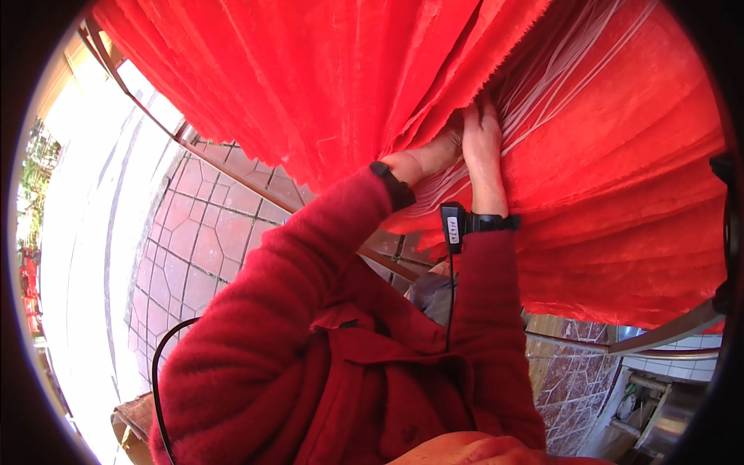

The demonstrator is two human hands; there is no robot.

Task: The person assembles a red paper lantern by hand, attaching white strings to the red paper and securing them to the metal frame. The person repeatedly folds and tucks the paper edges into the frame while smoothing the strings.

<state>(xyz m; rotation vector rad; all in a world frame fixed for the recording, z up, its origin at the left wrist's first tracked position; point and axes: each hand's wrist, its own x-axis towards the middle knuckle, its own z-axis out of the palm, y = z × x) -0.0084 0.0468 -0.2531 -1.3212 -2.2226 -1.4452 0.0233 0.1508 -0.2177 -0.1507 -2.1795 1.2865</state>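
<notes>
Two big spreads of thin red pleated sheeting, a far one point(310, 70) with a ragged edge and one on the right point(612, 178), meet in a dark fold. White strings point(542, 93) run through that fold and out beside my wrists. My left hand point(426, 160) reaches in under the ragged edge, its fingers hidden by the red sheet and my other hand. Right beside it, my right hand point(485, 159) points away from me with its fingers stretched out against the strings and a slight gap between them. The fingertips fade into shadow.
A thin brown rail point(240, 180) crosses on the left above pinkish paving point(205, 225). A curved grey bar point(670, 329) runs below the sheeting at right, near a shelf-like unit point(639, 411). Black bands circle both wrists, and a cable point(451, 302) hangs from the right one.
</notes>
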